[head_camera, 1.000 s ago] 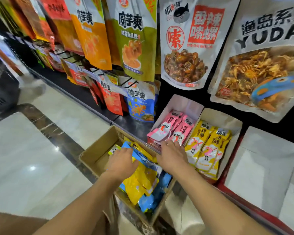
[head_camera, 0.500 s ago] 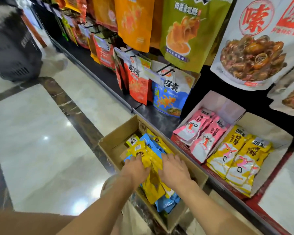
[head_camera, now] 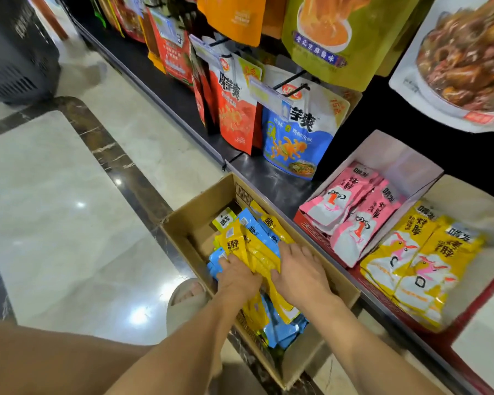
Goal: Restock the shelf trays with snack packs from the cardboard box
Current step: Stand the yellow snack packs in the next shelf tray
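Observation:
A cardboard box (head_camera: 188, 223) stands on the floor against the shelf, holding several yellow snack packs (head_camera: 234, 243) and blue packs (head_camera: 285, 332). Both hands are inside it. My left hand (head_camera: 237, 273) and my right hand (head_camera: 297, 269) press in from either side of a bunch of yellow packs, fingers curled around them. On the shelf to the right, a white tray (head_camera: 394, 149) holds pink packs (head_camera: 351, 212), and the tray beside it (head_camera: 468, 201) holds yellow packs (head_camera: 419, 266).
Large snack bags (head_camera: 297, 132) hang on hooks above the black shelf (head_camera: 268, 178). My sandalled foot (head_camera: 187, 295) rests left of the box. A dark basket (head_camera: 15, 52) stands at the far left on the glossy tiled floor (head_camera: 69, 223).
My right hand left the pink packs in the tray and went down into the box. Both hands closed in on the yellow packs. The view swung left and down.

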`<action>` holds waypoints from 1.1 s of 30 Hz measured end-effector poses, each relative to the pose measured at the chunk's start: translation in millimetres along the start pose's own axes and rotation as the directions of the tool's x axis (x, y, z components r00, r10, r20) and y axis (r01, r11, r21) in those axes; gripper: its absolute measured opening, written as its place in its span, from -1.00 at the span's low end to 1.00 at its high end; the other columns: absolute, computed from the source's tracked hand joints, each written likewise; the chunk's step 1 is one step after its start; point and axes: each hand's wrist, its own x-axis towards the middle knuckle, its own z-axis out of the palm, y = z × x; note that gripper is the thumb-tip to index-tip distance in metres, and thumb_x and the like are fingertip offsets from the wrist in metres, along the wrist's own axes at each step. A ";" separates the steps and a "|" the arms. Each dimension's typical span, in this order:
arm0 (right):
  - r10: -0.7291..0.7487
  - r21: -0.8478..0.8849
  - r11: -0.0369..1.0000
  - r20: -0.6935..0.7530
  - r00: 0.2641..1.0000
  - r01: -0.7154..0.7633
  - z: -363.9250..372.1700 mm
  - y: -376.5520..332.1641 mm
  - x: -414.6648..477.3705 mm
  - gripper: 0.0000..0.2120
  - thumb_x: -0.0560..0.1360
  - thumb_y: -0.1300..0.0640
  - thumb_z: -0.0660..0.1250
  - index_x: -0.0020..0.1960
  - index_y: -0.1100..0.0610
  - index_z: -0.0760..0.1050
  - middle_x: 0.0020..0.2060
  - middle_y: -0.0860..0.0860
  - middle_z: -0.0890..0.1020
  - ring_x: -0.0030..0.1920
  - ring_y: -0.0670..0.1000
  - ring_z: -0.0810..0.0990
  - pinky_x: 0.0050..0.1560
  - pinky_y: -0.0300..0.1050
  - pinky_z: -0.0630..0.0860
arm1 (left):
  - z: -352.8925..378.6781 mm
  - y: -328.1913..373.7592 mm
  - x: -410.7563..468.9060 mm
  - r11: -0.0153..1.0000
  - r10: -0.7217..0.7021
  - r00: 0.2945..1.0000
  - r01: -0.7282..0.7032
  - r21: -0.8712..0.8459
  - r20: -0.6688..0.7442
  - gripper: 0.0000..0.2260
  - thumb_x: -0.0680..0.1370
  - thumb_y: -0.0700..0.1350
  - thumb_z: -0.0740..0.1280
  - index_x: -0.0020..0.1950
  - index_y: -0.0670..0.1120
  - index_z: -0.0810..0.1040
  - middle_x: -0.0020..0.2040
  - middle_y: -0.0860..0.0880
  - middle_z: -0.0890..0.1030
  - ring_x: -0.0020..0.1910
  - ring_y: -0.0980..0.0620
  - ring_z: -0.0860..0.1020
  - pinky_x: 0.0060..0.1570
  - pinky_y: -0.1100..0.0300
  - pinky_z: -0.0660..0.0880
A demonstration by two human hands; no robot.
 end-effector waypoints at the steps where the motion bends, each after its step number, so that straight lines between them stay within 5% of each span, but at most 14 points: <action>1: 0.000 0.001 1.000 0.013 1.000 0.000 1.4 -1.7 -0.2 -0.36 0.63 -0.10 0.19 0.59 0.12 0.08 0.46 0.11 0.36 0.44 0.17 0.32 0.38 0.10 0.35 | -3.0 -1.5 -0.9 0.998 -0.009 1.000 0.009 -0.064 -0.002 -0.36 0.49 0.04 0.36 0.45 -0.20 0.20 0.42 -0.17 0.24 0.31 -0.26 0.42 0.24 -0.03 0.43; 5: -0.030 -0.008 1.000 0.035 0.999 0.030 5.7 -10.2 0.7 -0.38 0.63 -0.11 0.19 0.57 0.14 0.10 0.46 0.13 0.34 0.43 0.18 0.31 0.37 0.10 0.34 | -21.1 -12.9 -3.9 0.945 0.038 0.994 -0.069 -0.320 -0.100 -0.84 0.49 -0.14 0.30 0.01 -0.18 0.50 -0.01 -0.13 0.58 -0.03 -0.16 0.55 -0.03 0.10 0.50; 6: -0.039 -0.009 0.999 0.037 0.999 0.039 6.3 -13.3 1.2 -0.38 0.63 -0.12 0.19 0.56 0.14 0.11 0.46 0.13 0.34 0.43 0.18 0.30 0.36 0.10 0.34 | -27.3 -16.5 -3.7 0.934 0.033 0.992 -0.075 -0.349 -0.126 -0.86 0.52 -0.20 0.28 0.05 -0.19 0.52 -0.03 -0.14 0.60 -0.01 -0.19 0.56 -0.03 0.09 0.50; 9: -0.062 -0.016 0.998 0.032 0.998 0.063 12.9 -23.8 2.7 -0.38 0.62 -0.15 0.20 0.55 0.14 0.14 0.43 0.13 0.35 0.43 0.20 0.30 0.38 0.11 0.34 | -48.1 -27.3 -4.2 0.929 -0.023 0.984 -0.045 -0.368 -0.177 -0.62 0.55 -0.26 0.25 0.37 -0.20 0.37 0.19 -0.22 0.59 0.17 -0.24 0.55 0.07 0.08 0.48; 17: -0.090 -0.110 0.989 0.044 0.995 0.094 44.8 -32.2 8.4 -0.30 0.60 -0.17 0.25 0.57 0.15 0.08 0.51 0.15 0.22 0.46 0.23 0.24 0.45 0.13 0.26 | -79.6 -61.1 4.6 0.876 -0.021 0.970 -0.099 -0.473 -0.243 -0.73 0.42 0.08 0.31 0.00 -0.06 0.58 -0.16 -0.08 0.66 -0.16 -0.11 0.64 -0.20 0.11 0.52; 21: -0.091 -0.131 0.987 0.013 0.996 0.092 54.6 -25.2 10.7 -0.29 0.57 -0.18 0.31 0.55 0.10 0.13 0.43 0.10 0.32 0.39 0.19 0.32 0.37 0.10 0.31 | -83.2 -60.1 3.0 0.866 0.010 0.964 -0.141 -0.481 -0.265 -0.87 0.46 -0.03 0.40 -0.07 -0.07 0.61 -0.17 -0.07 0.66 -0.19 -0.06 0.62 -0.23 0.13 0.52; 25: -0.062 -0.174 0.983 -0.022 0.998 0.057 52.0 -28.0 7.9 -0.39 0.43 -0.08 0.49 0.38 0.12 0.39 0.19 0.13 0.49 0.18 0.21 0.49 0.18 0.12 0.47 | -78.7 -55.2 4.7 0.831 0.026 0.967 -0.162 -0.532 -0.254 -0.86 0.47 -0.08 0.39 0.01 -0.02 0.63 -0.13 -0.03 0.68 -0.18 -0.03 0.64 -0.17 0.11 0.57; 30: -0.024 -0.104 0.994 0.001 1.000 0.024 40.4 -24.7 2.6 -0.50 0.61 0.10 0.23 0.51 0.13 0.20 0.34 0.17 0.40 0.33 0.21 0.40 0.25 0.06 0.45 | -78.4 -43.5 2.1 0.789 0.042 0.961 -0.199 -0.581 -0.273 -0.85 0.49 -0.05 0.40 0.04 -0.01 0.62 -0.12 -0.04 0.69 -0.17 -0.07 0.66 -0.09 0.00 0.62; 33: 0.024 0.071 0.997 -0.025 0.999 -0.022 27.2 -13.2 0.2 -0.59 0.67 0.11 0.17 0.50 0.05 0.27 0.33 0.14 0.44 0.28 0.17 0.47 0.17 0.04 0.50 | -83.2 -34.9 -5.3 0.773 0.077 0.945 -0.258 -0.579 -0.318 -0.81 0.49 -0.03 0.39 0.07 -0.03 0.61 -0.09 -0.05 0.69 -0.15 -0.06 0.65 -0.13 0.07 0.59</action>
